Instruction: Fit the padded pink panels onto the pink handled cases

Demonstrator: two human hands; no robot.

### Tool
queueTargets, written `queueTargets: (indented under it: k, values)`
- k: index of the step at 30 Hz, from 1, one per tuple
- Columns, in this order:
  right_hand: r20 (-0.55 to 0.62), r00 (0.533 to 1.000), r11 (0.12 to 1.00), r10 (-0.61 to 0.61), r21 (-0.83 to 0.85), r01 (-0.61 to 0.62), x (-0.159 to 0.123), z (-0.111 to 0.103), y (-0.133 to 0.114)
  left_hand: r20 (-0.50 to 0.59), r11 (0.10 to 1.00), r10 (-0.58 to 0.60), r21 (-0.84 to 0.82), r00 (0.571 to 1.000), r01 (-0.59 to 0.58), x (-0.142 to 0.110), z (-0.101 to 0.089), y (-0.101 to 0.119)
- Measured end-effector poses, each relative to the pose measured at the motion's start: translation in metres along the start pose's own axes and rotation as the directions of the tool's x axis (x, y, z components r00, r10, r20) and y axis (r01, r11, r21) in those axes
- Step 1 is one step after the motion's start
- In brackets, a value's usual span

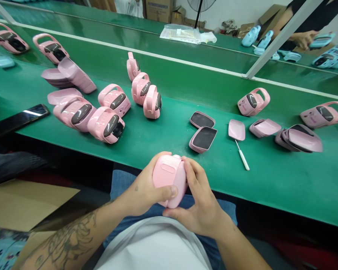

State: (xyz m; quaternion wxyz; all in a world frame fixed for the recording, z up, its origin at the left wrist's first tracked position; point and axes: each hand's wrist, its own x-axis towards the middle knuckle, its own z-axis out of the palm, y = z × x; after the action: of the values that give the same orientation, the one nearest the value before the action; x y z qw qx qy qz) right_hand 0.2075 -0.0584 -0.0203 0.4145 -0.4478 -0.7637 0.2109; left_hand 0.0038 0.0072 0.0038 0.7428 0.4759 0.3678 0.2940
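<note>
A rounded pink plastic housing (169,180) is held over my lap, just off the table's front edge. My left hand (154,187) wraps its left side, with the thumb pressed across the face. On the right side, the fingertips and thumb of my right hand (199,198) grip the housing's edge. Beyond my hands lie two pink covers with dark inner faces (205,138). A single pink cover (237,129) lies to their right, touching the tip of a white-handled screwdriver (243,159).
Pink handled units (108,125) stand in a group at left, near stacked covers (76,75) and a phone (21,119). More covers (300,138) and pink units (253,102) sit at right. Across the divider, another person's hand (307,38) handles blue units.
</note>
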Motion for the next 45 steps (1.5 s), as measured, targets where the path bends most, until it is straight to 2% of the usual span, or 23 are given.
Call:
queueTargets:
  k: [7, 13, 21, 30, 35, 39, 45]
  values:
    - [0.022, 0.999, 0.999, -0.024, -0.047, 0.025, -0.007, -0.001, -0.004, -0.013, 0.988, -0.030, 0.148, 0.999, 0.032, -0.006, -0.002, 0.001]
    - [-0.012, 1.000, 0.995, -0.026, -0.102, 0.024, -0.008, 0.000, -0.006, -0.045, 0.994, -0.096, 0.042, 0.994, 0.098, -0.006, 0.008, 0.005]
    - [0.001, 0.999, 0.984, -0.046, -0.171, 0.045, -0.011, -0.002, -0.009, -0.109, 0.995, -0.041, 0.088, 0.993, 0.051, -0.005, 0.010, 0.000]
    - [0.019, 0.999, 0.977, -0.048, -0.208, 0.051, 0.000, -0.009, -0.008, -0.162, 0.990, -0.021, 0.138, 0.987, 0.044, 0.004, 0.016, 0.007]
    - [0.072, 0.997, 0.960, -0.004, -0.280, 0.024, 0.005, -0.016, -0.003, -0.117, 0.999, -0.017, 0.044, 0.993, 0.022, 0.014, 0.014, 0.002]
    - [0.125, 0.991, 0.974, 0.048, -0.224, -0.018, 0.008, -0.025, 0.004, -0.052, 0.999, -0.031, -0.044, 0.998, 0.028, 0.025, 0.014, 0.003]
    - [0.113, 0.983, 0.976, 0.145, -0.177, -0.123, 0.010, -0.029, 0.002, -0.088, 0.993, -0.054, -0.109, 0.995, 0.045, 0.033, 0.019, 0.000]
